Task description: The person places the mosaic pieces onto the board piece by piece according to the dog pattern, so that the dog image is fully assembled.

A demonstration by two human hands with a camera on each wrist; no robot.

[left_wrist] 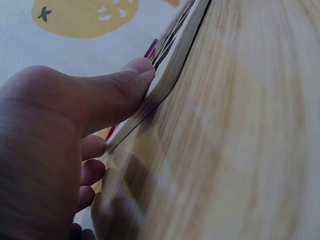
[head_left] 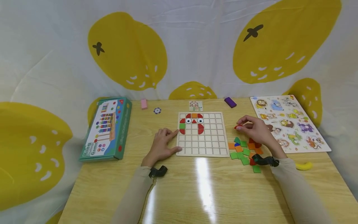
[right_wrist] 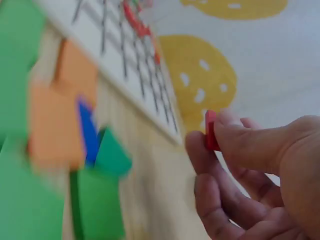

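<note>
A wooden grid board lies on the table, with red, green and orange pieces and two eye pieces set in its upper left cells. My left hand rests at the board's left edge, thumb and index finger spread apart; in the left wrist view the thumb lies against the edge near a corner. To the right of the board, my right hand holds a small red piece between thumb and fingertip, above the table. Below this hand lies a loose pile of green tiles, orange tiles and several red pieces.
A small picture card stands beyond the board. A boxed ring game lies left; an animal puzzle board lies right. Around them are a pink block, a round chip, a purple block and a toy banana.
</note>
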